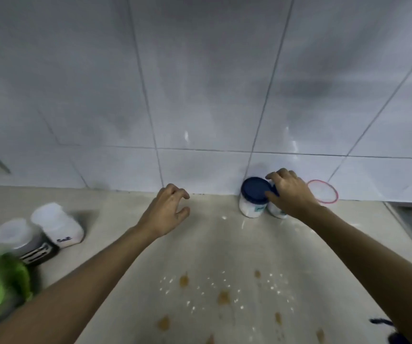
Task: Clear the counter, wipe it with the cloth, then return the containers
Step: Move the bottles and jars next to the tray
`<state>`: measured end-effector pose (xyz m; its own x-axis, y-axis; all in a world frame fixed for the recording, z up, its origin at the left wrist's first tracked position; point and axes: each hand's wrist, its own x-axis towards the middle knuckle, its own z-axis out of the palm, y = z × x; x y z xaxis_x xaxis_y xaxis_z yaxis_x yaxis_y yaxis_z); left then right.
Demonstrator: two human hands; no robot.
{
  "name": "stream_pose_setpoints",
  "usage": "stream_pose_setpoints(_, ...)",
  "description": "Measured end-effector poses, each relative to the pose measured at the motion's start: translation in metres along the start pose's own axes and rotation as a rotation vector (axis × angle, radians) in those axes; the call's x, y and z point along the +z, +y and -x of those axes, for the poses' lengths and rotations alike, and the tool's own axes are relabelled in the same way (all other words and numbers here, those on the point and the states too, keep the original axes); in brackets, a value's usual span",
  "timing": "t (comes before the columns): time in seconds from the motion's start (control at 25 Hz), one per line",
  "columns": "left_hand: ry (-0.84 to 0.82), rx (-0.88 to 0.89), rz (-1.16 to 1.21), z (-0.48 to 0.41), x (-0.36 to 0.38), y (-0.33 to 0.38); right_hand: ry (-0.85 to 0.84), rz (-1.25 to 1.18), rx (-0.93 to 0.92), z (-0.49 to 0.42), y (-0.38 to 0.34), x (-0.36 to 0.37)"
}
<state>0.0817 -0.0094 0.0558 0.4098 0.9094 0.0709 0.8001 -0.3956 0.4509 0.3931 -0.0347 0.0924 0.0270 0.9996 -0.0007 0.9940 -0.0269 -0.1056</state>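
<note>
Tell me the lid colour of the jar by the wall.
Dark blue lid, head view.

Two jars (253, 197) stand side by side at the back of the counter (207, 244), against the wall (200, 95), to my right. A lid (322, 191) leans on the wall just right of them. Three containers (58, 224) sit far left. Spills (223, 296) lie nearest me.

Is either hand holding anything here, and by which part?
The right hand grips the second blue-lidded jar by its lid, from above. The left hand is open and holds nothing.
</note>
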Motion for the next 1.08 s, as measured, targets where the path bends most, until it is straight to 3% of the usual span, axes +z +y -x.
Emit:
stream_pose_setpoints(0.2, -0.095, -0.008, 0.117, -0.072, 0.07, 0.1, -0.083, 0.012, 0.075, -0.003, 0.088, 0.013)
stream_pose_setpoints(0.32, -0.112, -0.075, 0.23, -0.1, 0.094, 0.142, -0.086, -0.027, 0.046, -0.012, 0.101, 0.018)
stream_pose_setpoints(0.52, -0.054, -0.134, 0.148, -0.123, 0.119, 0.164, -0.036, -0.02, 0.044, -0.023, 0.106, 0.03)
stream_pose_setpoints(0.8, 0.034, -0.177, 0.195, -0.074, 0.081, 0.126, -0.023, -0.114, -0.049, -0.012, 0.064, 0.026)
stream_pose_setpoints(1.08, 0.147, -0.407, 0.149, 0.057, -0.001, 0.002, -0.085, -0.311, -0.223, 0.001, -0.088, 0.029)
